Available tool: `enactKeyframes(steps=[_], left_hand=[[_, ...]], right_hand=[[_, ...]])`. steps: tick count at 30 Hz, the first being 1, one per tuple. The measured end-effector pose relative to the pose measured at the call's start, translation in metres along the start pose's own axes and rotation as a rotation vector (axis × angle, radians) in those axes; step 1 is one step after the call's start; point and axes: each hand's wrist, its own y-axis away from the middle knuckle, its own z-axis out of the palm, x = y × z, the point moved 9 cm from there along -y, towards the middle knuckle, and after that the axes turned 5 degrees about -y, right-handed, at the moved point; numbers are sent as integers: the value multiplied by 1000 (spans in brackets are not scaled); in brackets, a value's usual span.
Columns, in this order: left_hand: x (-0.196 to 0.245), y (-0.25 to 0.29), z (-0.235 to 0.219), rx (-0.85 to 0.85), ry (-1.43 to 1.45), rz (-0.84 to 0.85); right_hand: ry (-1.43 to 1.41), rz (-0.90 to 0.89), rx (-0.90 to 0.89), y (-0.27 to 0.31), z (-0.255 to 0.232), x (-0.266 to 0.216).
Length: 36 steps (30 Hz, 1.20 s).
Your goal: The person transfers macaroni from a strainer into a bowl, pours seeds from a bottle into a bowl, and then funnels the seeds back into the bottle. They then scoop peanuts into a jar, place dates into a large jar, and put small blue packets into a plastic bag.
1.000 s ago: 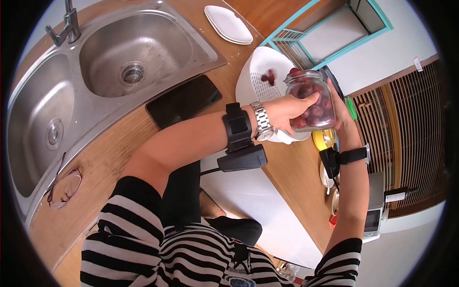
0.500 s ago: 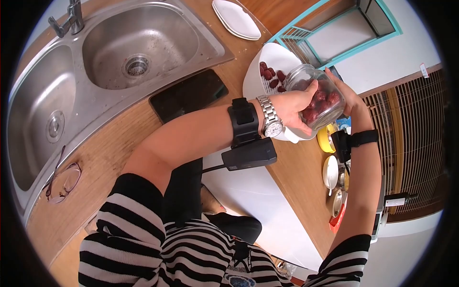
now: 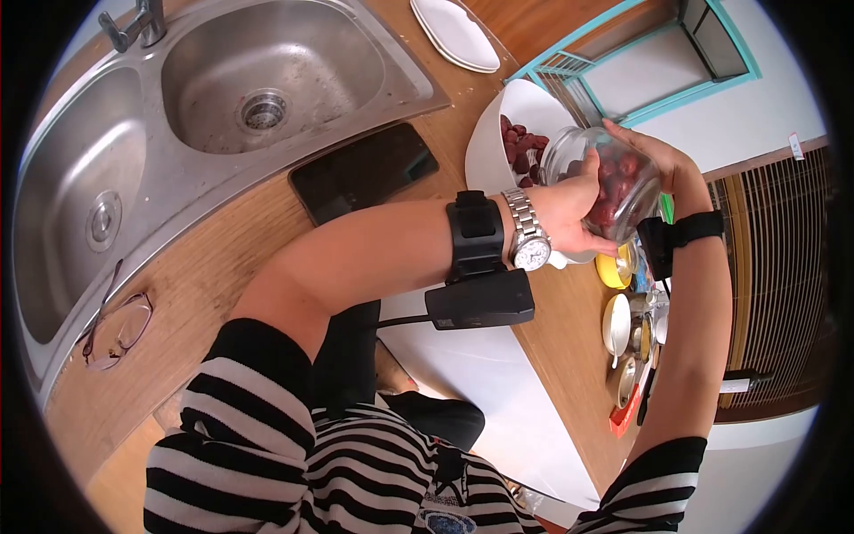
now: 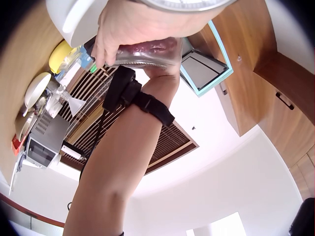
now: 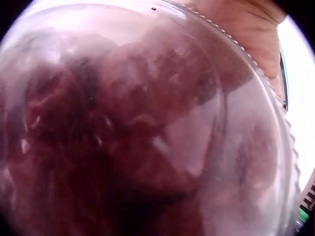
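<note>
A clear glass jar (image 3: 633, 191) of dried red dates is tipped over a white strainer basket (image 3: 483, 142), its mouth toward the basket. My left hand (image 3: 569, 209), wearing a metal watch, grips the near side of the jar with the thumb across it. At the far side and base, my right hand (image 3: 665, 165) holds the jar too; its fingers are partly hidden behind the glass. Several loose dates (image 3: 516, 142) lie in the basket. The jar's base (image 5: 147, 128) fills the right wrist view, dates dark red behind the glass.
Left of the basket lies a black flat device (image 3: 365, 173) beside the double steel sink (image 3: 276, 62). Eyeglasses (image 3: 133, 329) rest at the counter's left. White plates (image 3: 455, 34) lie beyond the sink. A yellow bowl (image 3: 614, 270) and a white bowl (image 3: 616, 326) stand at the right.
Both hands have tilted the jar further over, its mouth swinging toward the basket. More dates lie in the basket and fewer remain in the jar. The view has shifted slightly.
</note>
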Motion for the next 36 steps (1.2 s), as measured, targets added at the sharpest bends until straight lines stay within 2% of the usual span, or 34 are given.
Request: enactKeyframes(steps=[5,7,9,11,16,18,19,21,22,24,27,28,30,31,32,33,34,36], left_hand=[[-1,-1,-1,56,40,30],[-1,-4,2,-1,59,41],[0,-1,1,34,70,44],[1,-4,9,-74,78,54],[4,-3,6,3,87,108],[-4,-3,8,2,193,32],[-5,-3,8,2,195,33],[0,3,6,78,160,108],[-4,4,8,63,206,67],[-5,2,11,44,194,72],[-8,3,12,16,188,52],[-9,4,12,12,188,34],[-9,2,14,19,150,64],[-8,1,14,25,114,92],[-9,1,12,22,117,88],[-10,1,12,-29,127,58],[-11,1,14,-77,133,31],[-15,-1,15,-57,151,26]], right_hand=[[-58,52,-113,-7,8,0],[-58,66,-137,3,14,-8],[39,53,-132,8,15,-14],[58,68,-94,2,5,-15],[129,88,9,-4,-12,-16],[167,43,-136,-6,1,-20],[169,44,-137,-6,0,-20],[195,87,-63,6,-4,-21],[193,88,-59,10,-3,-22],[398,106,31,14,-8,-25],[278,126,-45,20,-2,-23],[278,126,-41,20,-2,-24],[397,235,31,21,-9,-18],[397,237,31,22,-7,-17],[352,146,-13,23,0,-21],[305,56,-54,25,5,-25],[303,56,-50,22,3,-25],[400,285,6,19,-3,-10]])
